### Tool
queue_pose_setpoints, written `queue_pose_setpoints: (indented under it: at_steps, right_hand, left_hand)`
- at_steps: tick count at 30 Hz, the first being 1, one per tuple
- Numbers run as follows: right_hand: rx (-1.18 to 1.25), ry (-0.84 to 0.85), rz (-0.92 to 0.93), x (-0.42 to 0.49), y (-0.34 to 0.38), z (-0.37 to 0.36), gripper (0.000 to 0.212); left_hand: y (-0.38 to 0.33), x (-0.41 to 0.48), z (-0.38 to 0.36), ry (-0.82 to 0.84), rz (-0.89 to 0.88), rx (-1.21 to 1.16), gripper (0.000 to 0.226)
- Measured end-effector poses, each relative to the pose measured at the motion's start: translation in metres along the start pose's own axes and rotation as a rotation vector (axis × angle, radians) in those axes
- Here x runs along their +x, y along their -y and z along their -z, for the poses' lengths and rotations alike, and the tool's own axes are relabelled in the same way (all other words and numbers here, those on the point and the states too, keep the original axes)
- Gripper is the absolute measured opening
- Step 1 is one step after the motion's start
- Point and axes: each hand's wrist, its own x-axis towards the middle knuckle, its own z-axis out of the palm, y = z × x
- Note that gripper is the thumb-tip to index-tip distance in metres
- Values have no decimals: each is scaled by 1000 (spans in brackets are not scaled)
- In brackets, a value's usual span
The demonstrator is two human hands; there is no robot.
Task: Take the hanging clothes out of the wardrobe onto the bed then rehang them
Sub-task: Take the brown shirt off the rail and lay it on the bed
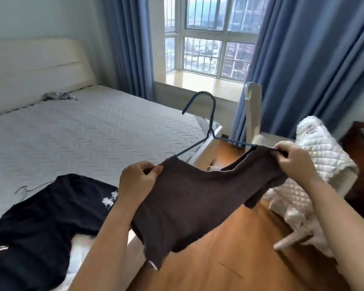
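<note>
I hold a dark brown top (189, 198) up over the floor beside the bed (88, 131). A blue wire hanger (208, 127) sits inside its neckline, hook pointing up and away. My left hand (139, 179) pinches the top's left shoulder, and my right hand (294, 158) pinches the right shoulder over the hanger's end. A black garment with a small white print (51, 215) lies spread on the bed's near corner, with a thin dark hanger (27, 189) beside it. The wardrobe is out of view.
A white quilted blanket (315, 164) drapes over a white chair (253, 114) to my right. A dark wooden cabinet (359, 156) stands at the far right. Blue curtains (303, 59) frame the window (206, 38). A small grey item (59, 95) lies near the headboard.
</note>
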Motion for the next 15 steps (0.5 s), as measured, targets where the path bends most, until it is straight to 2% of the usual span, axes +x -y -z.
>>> queue_pose_setpoints:
  at_steps: [7, 15]
  right_hand:
    - [-68, 21, -118, 12, -43, -19, 12]
    - [-105, 187, -52, 103, -30, -121, 6]
  left_hand:
    - [17, 32, -60, 160, 101, -62, 20]
    - [85, 122, -70, 151, 251, -147, 22]
